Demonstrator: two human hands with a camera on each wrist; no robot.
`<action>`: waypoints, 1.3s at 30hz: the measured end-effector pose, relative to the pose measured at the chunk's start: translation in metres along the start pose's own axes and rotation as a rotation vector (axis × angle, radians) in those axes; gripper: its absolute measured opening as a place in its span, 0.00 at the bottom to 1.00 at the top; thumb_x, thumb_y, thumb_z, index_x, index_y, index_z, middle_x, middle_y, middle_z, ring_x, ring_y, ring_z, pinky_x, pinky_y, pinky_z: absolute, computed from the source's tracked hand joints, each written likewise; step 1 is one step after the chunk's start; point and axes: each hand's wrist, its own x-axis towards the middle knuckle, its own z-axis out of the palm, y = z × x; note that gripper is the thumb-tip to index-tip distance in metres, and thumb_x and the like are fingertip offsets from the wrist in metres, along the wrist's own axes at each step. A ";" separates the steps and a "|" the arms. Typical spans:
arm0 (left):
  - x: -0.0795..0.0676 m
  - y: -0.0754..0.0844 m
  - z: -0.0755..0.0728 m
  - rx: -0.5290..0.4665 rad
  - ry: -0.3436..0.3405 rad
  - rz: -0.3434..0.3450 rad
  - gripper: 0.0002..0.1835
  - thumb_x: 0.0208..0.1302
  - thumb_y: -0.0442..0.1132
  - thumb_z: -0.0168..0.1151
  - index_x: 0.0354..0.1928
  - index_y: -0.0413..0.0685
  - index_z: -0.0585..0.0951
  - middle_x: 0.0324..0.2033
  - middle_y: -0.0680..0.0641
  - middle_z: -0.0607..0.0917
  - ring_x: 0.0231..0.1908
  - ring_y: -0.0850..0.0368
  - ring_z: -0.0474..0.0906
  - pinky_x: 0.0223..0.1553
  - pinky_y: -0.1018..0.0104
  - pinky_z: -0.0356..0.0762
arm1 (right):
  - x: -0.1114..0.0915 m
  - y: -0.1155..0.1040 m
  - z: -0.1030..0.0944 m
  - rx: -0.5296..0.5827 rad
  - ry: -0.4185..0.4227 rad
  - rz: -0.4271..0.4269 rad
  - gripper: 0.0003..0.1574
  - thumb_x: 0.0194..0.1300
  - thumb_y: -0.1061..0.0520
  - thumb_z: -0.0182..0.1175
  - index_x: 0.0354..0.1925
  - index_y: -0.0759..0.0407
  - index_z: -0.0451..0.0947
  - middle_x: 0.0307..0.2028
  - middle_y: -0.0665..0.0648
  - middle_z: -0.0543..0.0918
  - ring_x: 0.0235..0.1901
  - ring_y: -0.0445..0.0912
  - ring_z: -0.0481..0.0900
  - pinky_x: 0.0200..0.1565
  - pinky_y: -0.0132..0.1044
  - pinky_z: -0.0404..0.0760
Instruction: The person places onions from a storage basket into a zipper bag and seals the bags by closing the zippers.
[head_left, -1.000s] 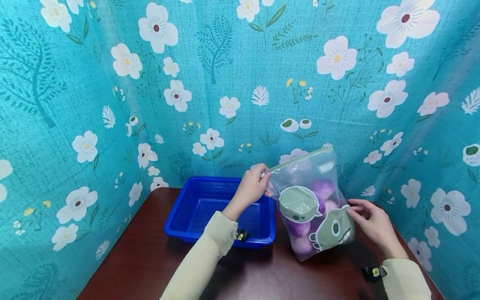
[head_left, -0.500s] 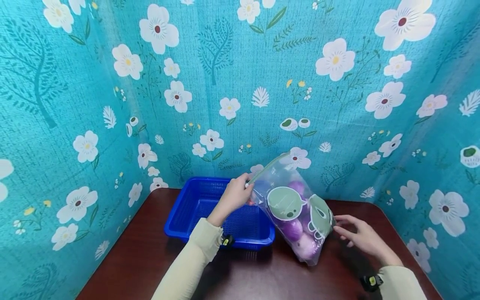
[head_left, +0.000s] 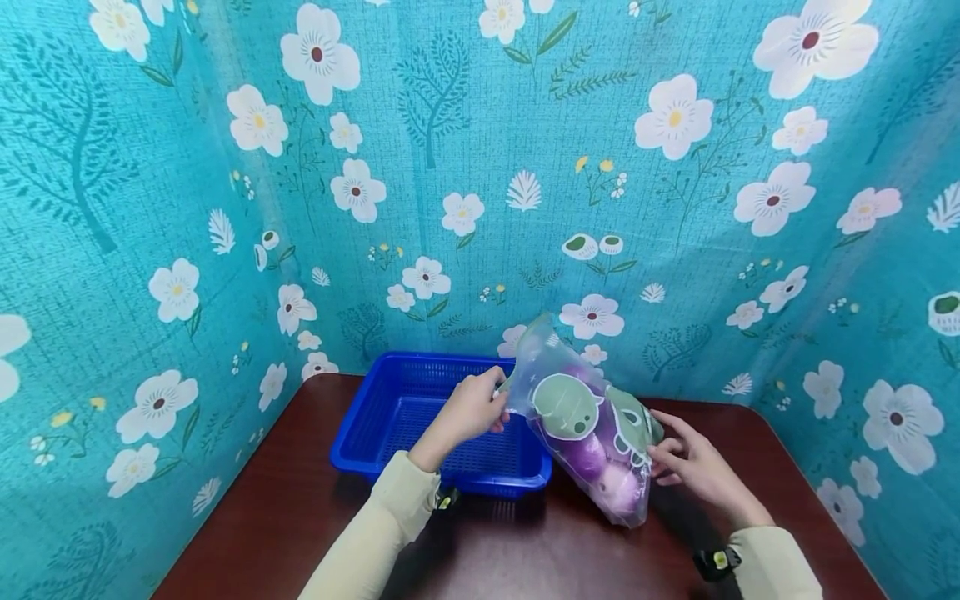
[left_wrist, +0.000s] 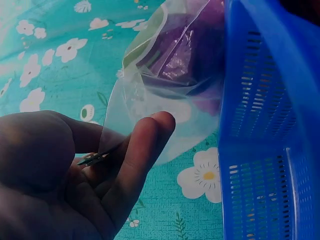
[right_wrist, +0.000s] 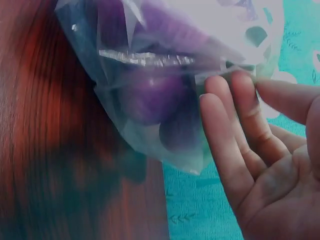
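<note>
A clear zip bag point(head_left: 567, 406) printed with green cartoon shapes hangs tilted between both hands, its opening edge at upper left. Rounded purple and pink things point(head_left: 587, 457) fill its lower part. My left hand point(head_left: 468, 408) pinches the bag's top corner by the zip, over the right side of the blue basket. In the left wrist view, thumb and fingers point(left_wrist: 142, 142) meet at the zip end. My right hand point(head_left: 701, 468) pinches the bag's lower right side between thumb and fingers. In the right wrist view, its fingertips point(right_wrist: 215, 107) lie against the plastic.
A blue plastic basket point(head_left: 517, 482) with slotted walls stands left of the bag on the dark red-brown table point(head_left: 517, 550). Flowered teal cloth point(head_left: 480, 275) hangs behind the table and along both sides.
The bag has swung left and tilted, its opening edge now nearer the basket. My left hand has moved left and down with its corner; my right hand has followed leftward.
</note>
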 end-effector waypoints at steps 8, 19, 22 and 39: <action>-0.008 0.001 0.004 0.095 -0.072 0.022 0.03 0.77 0.37 0.56 0.45 0.47 0.78 0.26 0.48 0.90 0.19 0.65 0.83 0.29 0.65 0.85 | 0.000 -0.010 -0.010 -0.310 0.202 0.006 0.29 0.75 0.64 0.59 0.71 0.66 0.68 0.35 0.63 0.82 0.27 0.45 0.81 0.28 0.37 0.85; -0.013 0.011 0.055 0.605 0.135 0.259 0.15 0.68 0.44 0.66 0.55 0.60 0.82 0.24 0.59 0.81 0.22 0.62 0.78 0.18 0.68 0.67 | -0.001 -0.003 -0.039 -0.566 0.391 0.046 0.16 0.77 0.56 0.59 0.57 0.62 0.83 0.44 0.68 0.86 0.39 0.57 0.79 0.36 0.43 0.78; -0.014 0.018 0.070 0.700 0.210 0.361 0.02 0.70 0.46 0.65 0.40 0.63 0.85 0.31 0.61 0.84 0.29 0.62 0.82 0.22 0.69 0.73 | -0.001 0.002 -0.049 -0.578 0.427 0.068 0.17 0.77 0.54 0.59 0.56 0.62 0.83 0.47 0.72 0.85 0.43 0.61 0.79 0.40 0.56 0.80; -0.017 0.023 0.110 0.974 0.055 0.399 0.16 0.68 0.61 0.64 0.51 0.66 0.87 0.49 0.61 0.87 0.57 0.62 0.76 0.61 0.59 0.73 | -0.004 0.007 -0.073 -0.572 0.482 0.157 0.21 0.79 0.53 0.55 0.60 0.64 0.81 0.54 0.77 0.81 0.52 0.71 0.75 0.49 0.69 0.72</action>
